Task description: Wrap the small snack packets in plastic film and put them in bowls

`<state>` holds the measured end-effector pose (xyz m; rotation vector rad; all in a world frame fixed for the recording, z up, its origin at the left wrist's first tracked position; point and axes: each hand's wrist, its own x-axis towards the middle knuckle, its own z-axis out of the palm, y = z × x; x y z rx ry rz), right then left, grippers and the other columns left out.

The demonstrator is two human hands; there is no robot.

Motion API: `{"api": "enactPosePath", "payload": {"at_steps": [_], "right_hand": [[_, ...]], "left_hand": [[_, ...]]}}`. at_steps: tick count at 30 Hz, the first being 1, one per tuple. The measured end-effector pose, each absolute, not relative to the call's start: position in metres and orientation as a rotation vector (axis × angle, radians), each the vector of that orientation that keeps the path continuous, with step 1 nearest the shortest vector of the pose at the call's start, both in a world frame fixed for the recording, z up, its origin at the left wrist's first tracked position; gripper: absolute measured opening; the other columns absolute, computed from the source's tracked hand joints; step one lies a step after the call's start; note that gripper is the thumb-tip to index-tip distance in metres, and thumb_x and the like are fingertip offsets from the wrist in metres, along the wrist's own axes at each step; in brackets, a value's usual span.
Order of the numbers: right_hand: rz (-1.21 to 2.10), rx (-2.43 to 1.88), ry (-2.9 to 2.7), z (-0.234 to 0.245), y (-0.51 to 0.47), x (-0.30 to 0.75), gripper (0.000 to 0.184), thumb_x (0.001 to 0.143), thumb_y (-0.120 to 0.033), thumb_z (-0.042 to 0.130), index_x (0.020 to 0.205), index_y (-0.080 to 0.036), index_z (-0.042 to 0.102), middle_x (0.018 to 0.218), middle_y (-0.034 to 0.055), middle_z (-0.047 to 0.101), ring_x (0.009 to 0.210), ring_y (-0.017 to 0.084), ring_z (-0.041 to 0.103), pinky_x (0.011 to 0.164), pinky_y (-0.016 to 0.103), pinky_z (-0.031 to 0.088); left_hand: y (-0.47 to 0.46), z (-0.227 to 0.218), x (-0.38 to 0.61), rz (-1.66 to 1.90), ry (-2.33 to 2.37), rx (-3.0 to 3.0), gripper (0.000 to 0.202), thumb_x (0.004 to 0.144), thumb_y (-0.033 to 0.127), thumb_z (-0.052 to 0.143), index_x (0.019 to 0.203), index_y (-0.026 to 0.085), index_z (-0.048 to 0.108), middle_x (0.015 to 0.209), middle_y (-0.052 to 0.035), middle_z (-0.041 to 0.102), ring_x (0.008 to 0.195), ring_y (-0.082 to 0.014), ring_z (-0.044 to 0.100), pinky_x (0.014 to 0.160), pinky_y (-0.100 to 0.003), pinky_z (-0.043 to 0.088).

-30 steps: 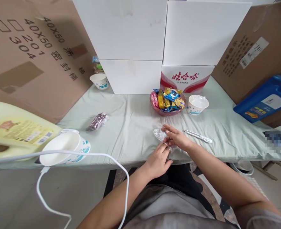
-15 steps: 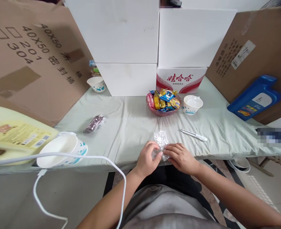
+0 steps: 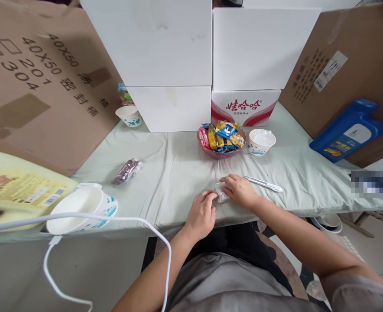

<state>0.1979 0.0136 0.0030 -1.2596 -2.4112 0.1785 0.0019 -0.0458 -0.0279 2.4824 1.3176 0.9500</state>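
A crumpled clear plastic wrapper (image 3: pixel 220 193) lies on the pale green cloth near the table's front edge. My left hand (image 3: pixel 202 213) rests beside it on the left, fingers curled with the tips touching the wrapper. Over the wrapper's right side my right hand (image 3: pixel 240 189) presses down, fingers bent over the plastic. Most of the wrapper is hidden between the two hands.
A white pen-like tool (image 3: pixel 263 184) lies just right of my right hand. Behind are a pink bowl of wrapped snacks (image 3: pixel 221 140), a paper cup (image 3: pixel 261 142), white boxes (image 3: pixel 178 60) and cardboard (image 3: pixel 42 78). A dark wrapped snack (image 3: pixel 127 170), paper bowl (image 3: pixel 81 208), yellow jug (image 3: pixel 19 184), blue jug (image 3: pixel 347 132).
Half a second ago both hands held the wrapper up with its top standing free. Now it is pushed flat onto the cloth and the hands have moved forward over it.
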Motion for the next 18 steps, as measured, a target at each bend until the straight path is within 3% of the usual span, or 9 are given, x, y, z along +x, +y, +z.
{"api": "enactPosePath", "payload": {"at_steps": [5, 11, 15, 18], "right_hand": [[0.126, -1.246, -2.276, -0.012, 0.025, 0.193, 0.019, 0.089, -0.028, 0.061, 0.102, -0.015, 0.064, 0.099, 0.012, 0.061, 0.096, 0.025, 0.057, 0.086, 0.04, 0.049], [0.157, -0.943, -2.411, -0.012, -0.002, 0.201, 0.029, 0.092, -0.03, 0.054, 0.118, -0.02, 0.06, 0.125, 0.0129, 0.06, 0.117, 0.026, 0.054, 0.096, 0.045, 0.047], [0.175, -0.912, -2.47, 0.005, 0.0, 0.224, 0.028, 0.096, -0.02, 0.044, 0.118, -0.019, 0.061, 0.115, 0.0108, 0.067, 0.108, 0.021, 0.061, 0.09, 0.038, 0.052], [-0.087, -1.05, -2.166, 0.039, 0.032, 0.261, 0.028, 0.097, -0.022, 0.042, 0.118, -0.022, 0.061, 0.113, 0.0107, 0.068, 0.106, 0.02, 0.062, 0.089, 0.036, 0.052]], "left_hand": [[-0.047, -0.025, 0.003, 0.863, 1.365, 2.549, 0.045, 0.089, 0.019, 0.05, 0.134, 0.018, 0.045, 0.139, -0.0144, 0.048, 0.128, -0.0301, 0.045, 0.104, -0.051, 0.043], [-0.047, -0.035, 0.008, 0.964, 1.469, 2.577, 0.038, 0.089, 0.026, 0.053, 0.126, 0.014, 0.052, 0.13, -0.0156, 0.056, 0.123, -0.0314, 0.05, 0.099, -0.049, 0.048], [-0.047, -0.038, 0.005, 1.085, 1.492, 2.557, 0.031, 0.09, 0.023, 0.052, 0.119, 0.014, 0.054, 0.125, -0.0162, 0.056, 0.115, -0.0282, 0.056, 0.092, -0.044, 0.054], [-0.046, -0.036, 0.004, 1.065, 1.431, 2.62, 0.024, 0.09, 0.022, 0.05, 0.112, 0.015, 0.056, 0.114, -0.0134, 0.061, 0.109, -0.0271, 0.058, 0.088, -0.043, 0.055]]}}
